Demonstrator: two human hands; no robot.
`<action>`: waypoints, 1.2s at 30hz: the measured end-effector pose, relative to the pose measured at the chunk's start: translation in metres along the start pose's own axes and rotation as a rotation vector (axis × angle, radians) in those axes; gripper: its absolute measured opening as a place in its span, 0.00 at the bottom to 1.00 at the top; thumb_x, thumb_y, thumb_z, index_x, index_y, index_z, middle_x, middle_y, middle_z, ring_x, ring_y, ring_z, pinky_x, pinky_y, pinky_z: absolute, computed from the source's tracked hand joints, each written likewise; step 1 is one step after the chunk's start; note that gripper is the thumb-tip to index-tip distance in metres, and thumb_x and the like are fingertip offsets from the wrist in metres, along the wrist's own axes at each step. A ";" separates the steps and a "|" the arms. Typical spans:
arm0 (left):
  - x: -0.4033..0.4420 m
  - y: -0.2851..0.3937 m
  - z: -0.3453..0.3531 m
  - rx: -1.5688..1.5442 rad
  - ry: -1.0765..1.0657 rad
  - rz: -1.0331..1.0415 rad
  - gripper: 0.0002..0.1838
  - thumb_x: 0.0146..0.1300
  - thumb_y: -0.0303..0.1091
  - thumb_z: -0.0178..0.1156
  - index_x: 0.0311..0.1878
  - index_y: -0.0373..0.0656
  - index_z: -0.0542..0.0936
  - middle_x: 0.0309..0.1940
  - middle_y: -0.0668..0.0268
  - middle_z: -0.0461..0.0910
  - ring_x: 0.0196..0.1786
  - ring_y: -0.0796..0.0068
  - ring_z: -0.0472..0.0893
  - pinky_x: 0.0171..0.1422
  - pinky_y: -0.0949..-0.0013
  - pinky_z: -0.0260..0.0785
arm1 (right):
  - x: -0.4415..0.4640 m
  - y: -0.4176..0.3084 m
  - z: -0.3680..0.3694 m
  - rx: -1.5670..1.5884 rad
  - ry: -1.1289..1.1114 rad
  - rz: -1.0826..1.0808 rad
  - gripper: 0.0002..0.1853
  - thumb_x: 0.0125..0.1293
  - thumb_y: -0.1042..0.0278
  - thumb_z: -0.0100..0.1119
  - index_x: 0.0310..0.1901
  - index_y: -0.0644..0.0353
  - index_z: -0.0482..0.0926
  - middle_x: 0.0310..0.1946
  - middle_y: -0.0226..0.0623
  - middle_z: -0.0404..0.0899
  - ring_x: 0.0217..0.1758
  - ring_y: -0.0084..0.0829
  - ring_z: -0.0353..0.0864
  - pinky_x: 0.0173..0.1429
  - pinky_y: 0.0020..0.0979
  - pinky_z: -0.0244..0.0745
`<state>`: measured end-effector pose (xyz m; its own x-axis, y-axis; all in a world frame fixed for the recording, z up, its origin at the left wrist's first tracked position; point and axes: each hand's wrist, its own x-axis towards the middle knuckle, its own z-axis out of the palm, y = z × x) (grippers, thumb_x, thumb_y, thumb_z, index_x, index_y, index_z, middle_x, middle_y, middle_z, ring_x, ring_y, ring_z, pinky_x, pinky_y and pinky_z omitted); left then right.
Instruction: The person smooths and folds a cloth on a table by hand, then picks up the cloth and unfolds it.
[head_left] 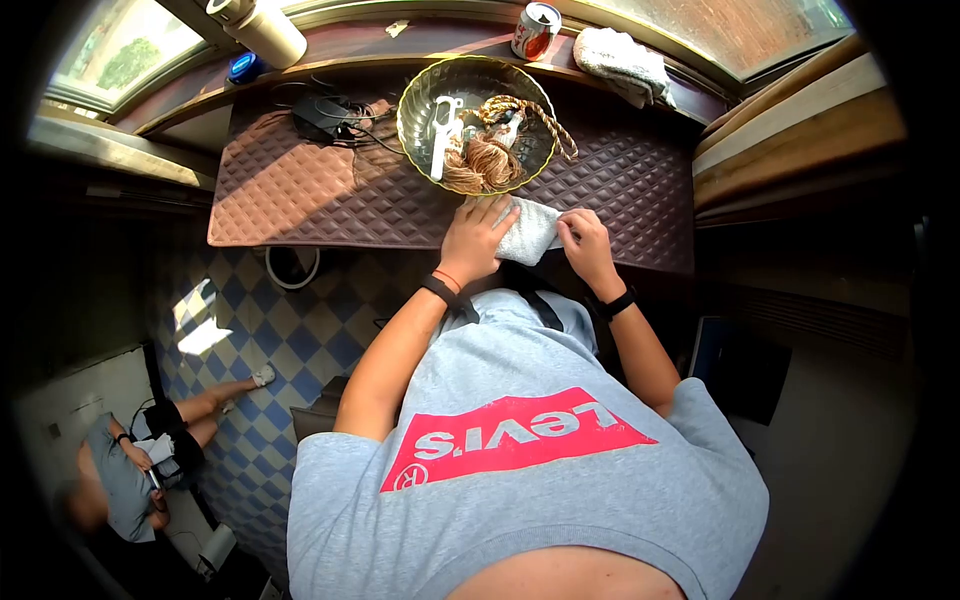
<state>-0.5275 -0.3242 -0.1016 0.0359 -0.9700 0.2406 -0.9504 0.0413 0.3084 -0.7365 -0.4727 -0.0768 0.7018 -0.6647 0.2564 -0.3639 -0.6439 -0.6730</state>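
A folded white towel (528,232) lies at the front edge of the table, partly hanging toward my body. My left hand (474,238) rests flat on its left part, fingers stretched out and thumb apart. At the towel's right edge, my right hand (588,244) is closed, with thumb and fingers pinching the fabric. Just beyond the towel stands a clear bowl with a yellowish rim (402,122). Inside it are a white clip-like tool (440,140), bundles of brown cord (488,160) and a braided rope (540,112).
A quilted brown mat (280,190) covers the table. Behind are a black adapter with cables (322,118), a drink can (537,32), a bunched cloth (622,62), a beige bottle (262,34) and a blue object (243,68). Another person (140,450) sits at lower left.
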 end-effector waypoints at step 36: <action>0.051 0.133 0.053 -0.031 0.002 -0.120 0.36 0.49 0.32 0.69 0.66 0.35 0.77 0.80 0.54 0.64 0.83 0.52 0.61 0.86 0.41 0.49 | -0.039 0.044 -0.053 -0.091 -0.263 -0.170 0.37 0.55 0.67 0.74 0.69 0.62 0.74 0.72 0.49 0.72 0.78 0.51 0.68 0.80 0.46 0.66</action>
<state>-0.6682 -0.3809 -0.0977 0.1491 -0.9680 0.2019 -0.9292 -0.0673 0.3635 -0.8120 -0.4950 -0.0797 0.8872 -0.4313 0.1637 -0.2725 -0.7763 -0.5685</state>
